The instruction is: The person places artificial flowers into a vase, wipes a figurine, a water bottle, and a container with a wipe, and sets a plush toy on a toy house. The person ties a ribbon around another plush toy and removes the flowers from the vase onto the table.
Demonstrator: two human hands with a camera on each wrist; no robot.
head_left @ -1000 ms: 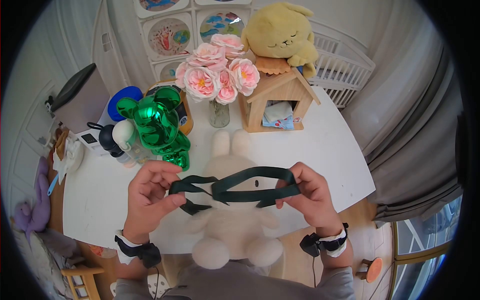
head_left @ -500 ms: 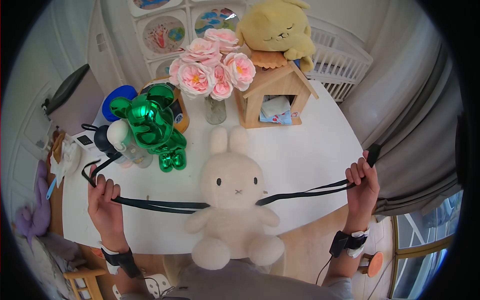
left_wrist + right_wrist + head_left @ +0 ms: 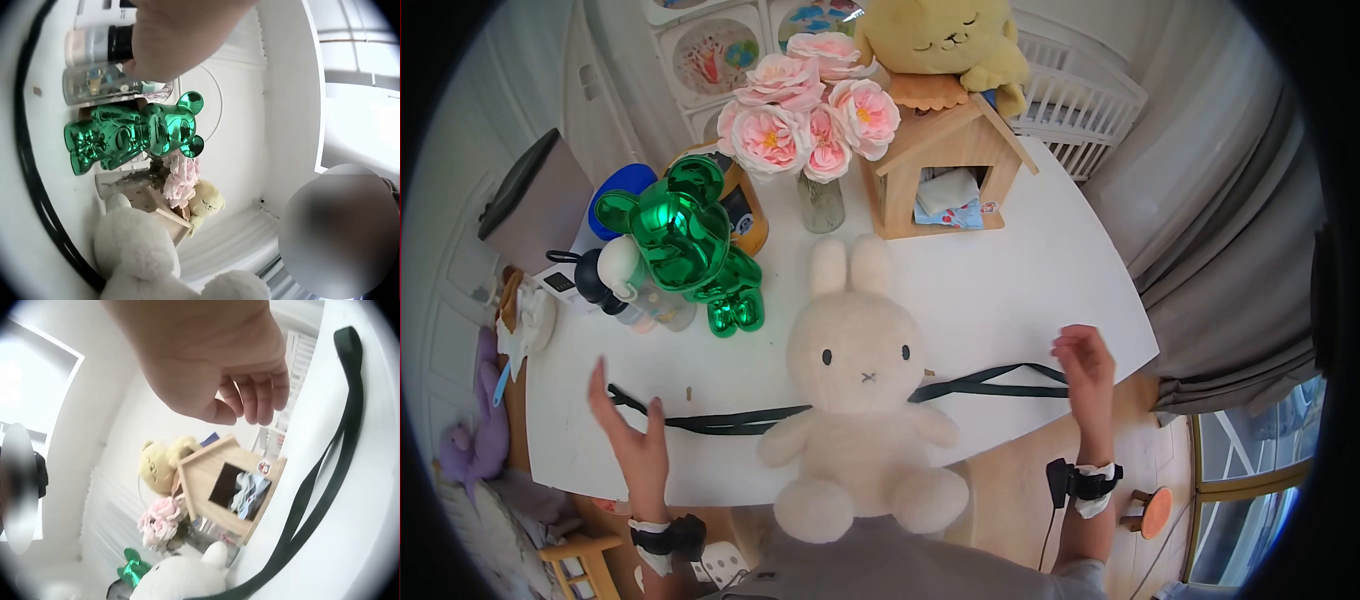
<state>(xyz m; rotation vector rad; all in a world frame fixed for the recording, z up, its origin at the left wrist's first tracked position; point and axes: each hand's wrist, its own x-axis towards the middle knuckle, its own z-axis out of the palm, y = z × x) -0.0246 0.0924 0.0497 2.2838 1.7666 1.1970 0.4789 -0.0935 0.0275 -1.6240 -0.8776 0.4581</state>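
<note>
A cream plush rabbit (image 3: pixel 856 350) lies face up at the table's near edge, legs over the edge. Dark green ribbon (image 3: pixel 735 422) runs out on both sides from behind its neck and lies on the table. Beside the ribbon's left end, my left hand (image 3: pixel 636 450) has its fingers and thumb spread and holds nothing. Near the looped right end of the ribbon (image 3: pixel 351 419), my right hand (image 3: pixel 219 362) hangs with relaxed, slightly bent fingers, apart from it. The left wrist view shows the ribbon (image 3: pixel 39 194) curving past the rabbit (image 3: pixel 134 240).
At the back left of the white table (image 3: pixel 1060 270) stand a shiny green bear figure (image 3: pixel 685 240), bottles (image 3: pixel 625 270) and a grey bin (image 3: pixel 535 200). Pink flowers (image 3: pixel 770 137) in a vase and a wooden house (image 3: pixel 945 175) with a yellow plush (image 3: pixel 940 40) stand behind the rabbit.
Both hands first pulled the ribbon outward to the sides, then let it go. The ribbon has dropped from the raised hands onto the table, and the hands have come slightly inward.
</note>
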